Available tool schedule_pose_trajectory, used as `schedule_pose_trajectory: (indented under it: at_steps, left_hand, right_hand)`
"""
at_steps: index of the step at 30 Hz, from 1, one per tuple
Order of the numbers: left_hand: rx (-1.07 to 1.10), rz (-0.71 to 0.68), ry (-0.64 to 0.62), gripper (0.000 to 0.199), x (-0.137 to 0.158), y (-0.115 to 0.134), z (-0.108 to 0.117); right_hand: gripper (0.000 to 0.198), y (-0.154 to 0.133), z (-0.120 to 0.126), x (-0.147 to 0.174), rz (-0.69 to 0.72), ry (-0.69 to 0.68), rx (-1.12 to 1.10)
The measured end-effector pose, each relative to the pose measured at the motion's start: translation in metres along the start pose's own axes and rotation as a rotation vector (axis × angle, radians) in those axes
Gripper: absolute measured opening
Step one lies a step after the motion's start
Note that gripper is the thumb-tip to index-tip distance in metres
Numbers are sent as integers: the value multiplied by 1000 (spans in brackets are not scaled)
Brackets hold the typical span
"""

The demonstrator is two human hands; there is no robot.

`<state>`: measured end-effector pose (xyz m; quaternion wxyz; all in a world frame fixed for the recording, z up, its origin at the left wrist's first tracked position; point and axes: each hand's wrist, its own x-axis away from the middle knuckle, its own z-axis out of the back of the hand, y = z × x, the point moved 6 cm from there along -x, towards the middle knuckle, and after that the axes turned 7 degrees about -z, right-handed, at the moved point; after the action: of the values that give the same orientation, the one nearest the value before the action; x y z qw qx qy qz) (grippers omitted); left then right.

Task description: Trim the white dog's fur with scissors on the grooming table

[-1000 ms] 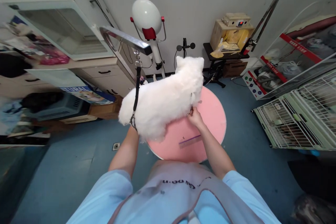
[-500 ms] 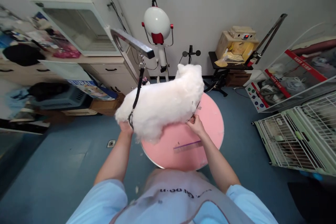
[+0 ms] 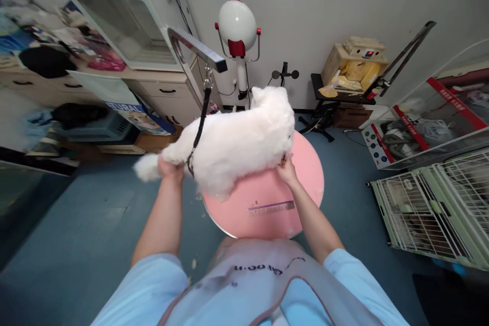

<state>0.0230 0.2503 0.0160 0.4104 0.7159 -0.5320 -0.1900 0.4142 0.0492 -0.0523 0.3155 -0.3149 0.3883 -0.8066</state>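
A fluffy white dog (image 3: 240, 137) stands on the pink round table (image 3: 267, 224), its head end to the right. My left hand (image 3: 170, 168) is closed around one of its hind legs, and the furry end of that leg (image 3: 147, 167) sticks out left past the table. Around the dog's rear runs a black loop strap (image 3: 200, 125), hung from a metal arm (image 3: 198, 51). By the chest, my right hand (image 3: 286, 169) is closed on small dark scissors (image 3: 282, 160), their blades mostly hidden. A metal comb (image 3: 271, 208) with a purple spine lies near the table's front.
A white dryer head (image 3: 237, 25) stands behind the dog. A glass-fronted cabinet (image 3: 126, 30) sits on the counter at left. Wire cages (image 3: 424, 214) are at the right, below a shelving unit (image 3: 428, 117). A small black stand (image 3: 344, 96) carries a wooden box.
My left hand has moved left and up, drawing the hind leg outward so its end now shows. My right hand has shifted slightly up at the chest. The view has tilted a little.
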Motion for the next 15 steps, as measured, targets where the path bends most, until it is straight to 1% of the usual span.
schedule_pose_trajectory:
  at_steps: [3, 5, 6, 8, 10, 13, 15]
  left_hand:
    - [-98, -165, 101, 44, -14, 36, 1]
    - [-175, -274, 127, 48, -17, 58, -5]
    - [-193, -303, 129, 49, -15, 66, -10]
    - [-164, -290, 129, 48, -7, 77, -22]
    - [-91, -230, 125, 47, 6, 82, -34]
    - [-33, -180, 87, 45, 27, 89, -47]
    - [-58, -189, 114, 45, 37, 91, -45]
  right_hand:
    - [34, -1, 1, 0, -4, -13, -15]
    - [39, -5, -2, 0, 20, -36, -10]
    - [39, -5, -4, -1, 23, -37, -6]
    - [34, -3, -5, -4, -10, -21, 0]
    - [30, 2, -5, -8, -30, -7, -11]
    - [35, 2, -10, -16, 62, -66, -14]
    - [37, 1, -13, -24, 128, -117, 4]
